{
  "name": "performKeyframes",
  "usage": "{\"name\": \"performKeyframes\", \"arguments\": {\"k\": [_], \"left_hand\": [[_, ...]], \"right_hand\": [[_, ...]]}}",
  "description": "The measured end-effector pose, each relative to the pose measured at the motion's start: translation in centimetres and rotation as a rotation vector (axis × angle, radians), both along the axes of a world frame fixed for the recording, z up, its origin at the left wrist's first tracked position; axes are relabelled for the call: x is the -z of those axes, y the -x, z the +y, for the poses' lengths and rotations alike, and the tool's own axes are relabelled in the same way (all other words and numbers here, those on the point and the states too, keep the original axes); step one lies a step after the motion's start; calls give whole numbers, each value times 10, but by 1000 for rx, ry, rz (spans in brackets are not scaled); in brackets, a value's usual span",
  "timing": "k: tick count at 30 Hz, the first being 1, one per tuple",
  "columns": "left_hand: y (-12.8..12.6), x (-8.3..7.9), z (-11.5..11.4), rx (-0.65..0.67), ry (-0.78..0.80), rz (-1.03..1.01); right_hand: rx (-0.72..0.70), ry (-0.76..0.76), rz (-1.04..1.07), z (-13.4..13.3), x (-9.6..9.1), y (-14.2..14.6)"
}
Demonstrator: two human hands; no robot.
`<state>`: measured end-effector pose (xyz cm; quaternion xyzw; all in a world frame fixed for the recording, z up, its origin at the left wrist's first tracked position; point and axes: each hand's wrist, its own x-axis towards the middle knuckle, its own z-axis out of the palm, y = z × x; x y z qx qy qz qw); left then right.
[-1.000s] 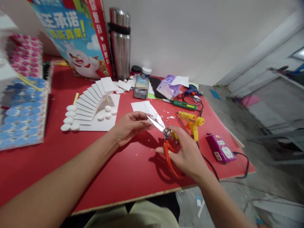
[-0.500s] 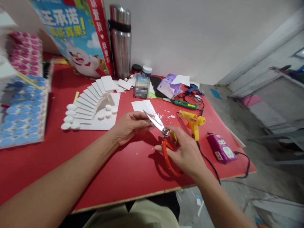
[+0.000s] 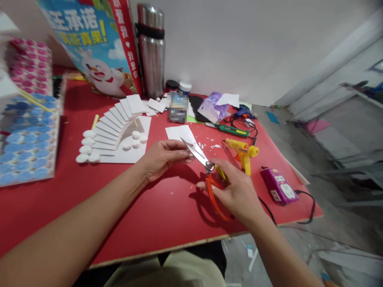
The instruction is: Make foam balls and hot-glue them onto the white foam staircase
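Orange-handled scissors point(image 3: 195, 151) are in my right hand point(image 3: 236, 189), its fingers wrapped round the handles. Their blades point up and left, slightly apart, beside the fingertips of my left hand point(image 3: 163, 157). That hand is closed in a pinch; whatever lies between its fingers is too small or hidden to name. Just beyond the blades lies a piece of white paper point(image 3: 176, 132) on the red table point(image 3: 155, 215), with small white scraps point(image 3: 211, 142) around it. To the left, a fan of white strips point(image 3: 104, 133) rests on a white board point(image 3: 131, 157) with several white round pieces point(image 3: 136, 142).
A yellow glue gun point(image 3: 243, 153) and a purple power socket point(image 3: 278, 186) with cables stand at the right. Behind are a green utility knife point(image 3: 233, 130), a steel thermos point(image 3: 152, 56) and a colourful bag point(image 3: 101, 52). Blue flower-like rounds point(image 3: 30, 139) fill the left.
The scissors blades have drawn slightly closer together, and my right hand has shifted a little to the right. My left hand stays in nearly the same place.
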<state>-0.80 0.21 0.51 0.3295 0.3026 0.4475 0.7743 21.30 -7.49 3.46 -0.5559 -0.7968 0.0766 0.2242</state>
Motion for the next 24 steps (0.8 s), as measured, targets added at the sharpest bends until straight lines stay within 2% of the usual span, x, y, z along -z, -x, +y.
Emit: {"name": "performKeyframes", "arguments": {"k": [9, 24], "left_hand": [[2, 5, 3, 24, -21, -30], [4, 4, 5, 4, -37, -39]], "right_hand": [[-16, -34, -13, -1, 1, -3], [-25, -50, -14, -4, 1, -6]]}}
